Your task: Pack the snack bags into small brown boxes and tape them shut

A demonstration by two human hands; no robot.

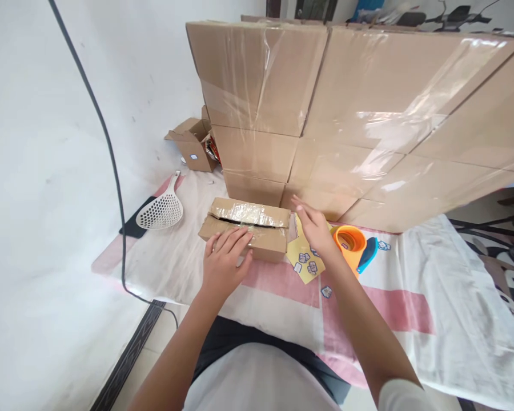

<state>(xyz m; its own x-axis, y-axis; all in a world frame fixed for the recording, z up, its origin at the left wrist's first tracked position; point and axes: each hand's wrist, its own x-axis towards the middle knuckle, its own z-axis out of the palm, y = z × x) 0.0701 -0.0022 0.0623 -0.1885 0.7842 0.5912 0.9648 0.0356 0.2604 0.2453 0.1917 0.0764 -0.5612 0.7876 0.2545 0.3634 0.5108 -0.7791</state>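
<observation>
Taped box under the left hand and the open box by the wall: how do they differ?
The taped box has flaps folded down, a dark line between; the open box has flaps spread out. The left hand rests on the taped box; neither hand touches the open box. Both are brown cardboard.

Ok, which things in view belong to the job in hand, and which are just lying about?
Job in hand:
small cardboard box, under the left hand
possibly the yellow sheet, near the right hand

Apparently lying about:
white perforated scoop
open cardboard box
orange-and-blue item

The box [263, 238] is brown, the cloth [394, 311] pink-and-white.
</observation>
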